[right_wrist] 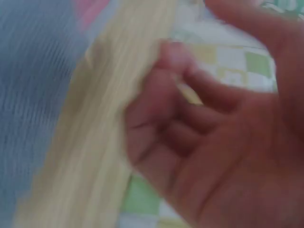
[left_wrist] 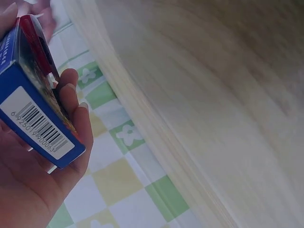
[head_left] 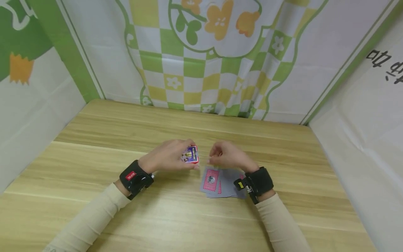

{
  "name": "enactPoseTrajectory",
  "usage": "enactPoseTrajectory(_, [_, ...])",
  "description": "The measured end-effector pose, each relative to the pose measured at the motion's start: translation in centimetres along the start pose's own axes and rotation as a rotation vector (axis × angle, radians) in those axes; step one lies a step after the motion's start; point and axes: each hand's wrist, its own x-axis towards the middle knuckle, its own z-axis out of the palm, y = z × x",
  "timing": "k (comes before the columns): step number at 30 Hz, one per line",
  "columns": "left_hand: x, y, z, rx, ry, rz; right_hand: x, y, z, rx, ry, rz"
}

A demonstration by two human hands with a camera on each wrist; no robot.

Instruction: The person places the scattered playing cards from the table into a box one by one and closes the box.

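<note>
In the head view, my left hand [head_left: 170, 154] holds a small playing-card box [head_left: 190, 154] with a purple-blue printed face and red edges, gripped between thumb and fingers. A white barcode label shows on the blue end of the box [left_wrist: 40, 126] in the left wrist view, with the fingers of my left hand [left_wrist: 42, 190] around it. My right hand [head_left: 231, 155] hovers just beyond a spread of playing cards [head_left: 211, 180]. Its fingers are curled, and nothing shows between them; the right wrist view of this hand [right_wrist: 213, 137] is blurred.
The cards lie on a light wooden table [head_left: 163, 213], partly under the right wrist, some with red patterned backs. A green, yellow and white checked curtain [head_left: 195, 66] hangs at the table's far edge. Pale fabric walls [head_left: 365, 140] stand at both sides.
</note>
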Motion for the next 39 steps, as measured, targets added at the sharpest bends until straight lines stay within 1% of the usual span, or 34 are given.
enactPoseTrajectory(3, [0.0,0.1,0.0,0.009,-0.011,-0.006,-0.1,0.2,0.2,-0.248,-0.068,0.048])
enactPoseTrajectory(5, [0.0,0.2,0.0,0.005,-0.015,-0.005,-0.1,0.0,0.7,-0.349,-0.108,0.081])
enactPoseTrajectory(8, [0.0,0.2,0.0,0.003,-0.021,-0.01,0.0,-0.3,1.5,-0.422,-0.119,0.108])
enactPoseTrajectory(10, [0.0,0.1,0.0,0.001,-0.018,-0.006,0.1,-0.4,1.8,-0.427,-0.113,0.104])
enactPoseTrajectory(14, [0.0,0.1,0.1,0.007,-0.005,0.007,0.0,-0.5,1.4,-0.358,-0.074,0.05])
enactPoseTrajectory(17, [0.0,0.1,0.1,0.007,-0.002,0.014,-0.2,-0.3,0.6,-0.282,-0.064,-0.029])
enactPoseTrajectory(18, [0.0,0.1,0.1,0.006,-0.004,0.012,-0.3,-0.1,0.2,-0.236,-0.08,-0.054])
enactPoseTrajectory(20, [0.0,0.1,0.1,0.007,-0.004,0.012,-0.5,0.1,-0.5,-0.131,-0.122,-0.072])
enactPoseTrajectory(21, [0.0,0.1,0.1,0.007,-0.004,0.011,-0.6,0.3,-0.9,-0.079,-0.137,-0.076])
enactPoseTrajectory(23, [0.0,0.1,0.1,0.016,-0.002,0.012,-0.7,0.4,-1.5,0.031,-0.141,-0.064])
enactPoseTrajectory(24, [0.0,0.1,0.1,0.019,0.0,0.013,-0.8,0.5,-1.8,0.086,-0.125,-0.051])
enactPoseTrajectory(26, [0.0,0.1,0.1,0.025,0.001,0.017,-1.0,0.5,-2.2,0.162,-0.057,-0.026])
enactPoseTrajectory(28, [0.0,0.1,0.1,0.028,0.001,0.019,-1.1,0.4,-2.5,0.218,0.023,-0.007])
enactPoseTrajectory(31, [0.0,0.1,0.1,0.018,0.0,0.022,-1.1,0.2,-2.6,0.275,0.108,0.017])
enactPoseTrajectory(33, [0.0,0.0,0.1,0.013,-0.002,0.025,-1.1,0.1,-2.5,0.3,0.14,0.026])
enactPoseTrajectory(39, [0.1,0.1,0.2,0.01,-0.011,0.019,-1.0,-0.1,-2.3,0.358,0.176,0.026])
